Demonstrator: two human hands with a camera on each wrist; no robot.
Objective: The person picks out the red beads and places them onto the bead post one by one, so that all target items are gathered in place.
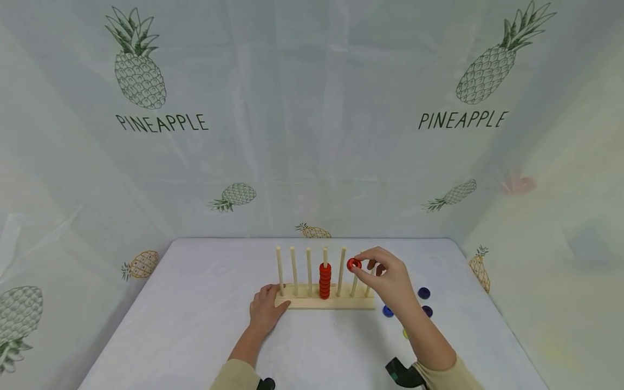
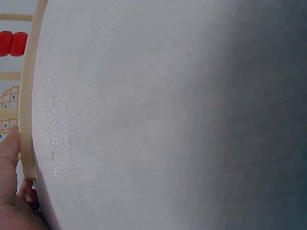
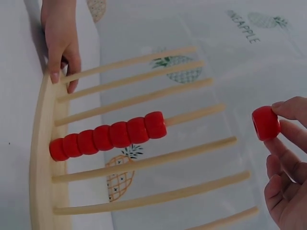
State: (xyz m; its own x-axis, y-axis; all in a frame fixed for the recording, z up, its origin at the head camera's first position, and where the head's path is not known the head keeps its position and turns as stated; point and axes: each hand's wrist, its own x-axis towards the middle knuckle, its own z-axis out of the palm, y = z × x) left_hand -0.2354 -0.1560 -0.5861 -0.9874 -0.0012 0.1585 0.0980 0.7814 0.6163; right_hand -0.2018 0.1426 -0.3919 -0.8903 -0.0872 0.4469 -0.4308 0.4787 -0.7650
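Note:
A wooden peg stand (image 1: 336,304) with a row of upright pegs stands on the table. Several red beads (image 3: 110,136) are stacked on its middle peg, whose tip shows above them. At the stand's left end my left hand (image 1: 265,310) grips the base, thumb in front and fingers behind. My right hand (image 1: 392,276) pinches one loose red bead (image 3: 266,123) between thumb and fingertips. That bead is held in the air near the tops of the right-hand pegs, apart from them. The other pegs visible carry no beads.
Right of the stand lie a blue bead (image 1: 388,311), two dark beads (image 1: 424,293) and a yellow bead (image 1: 405,334) partly hidden by my right forearm. A pineapple-print cloth (image 1: 312,135) hangs behind the white table (image 1: 205,314).

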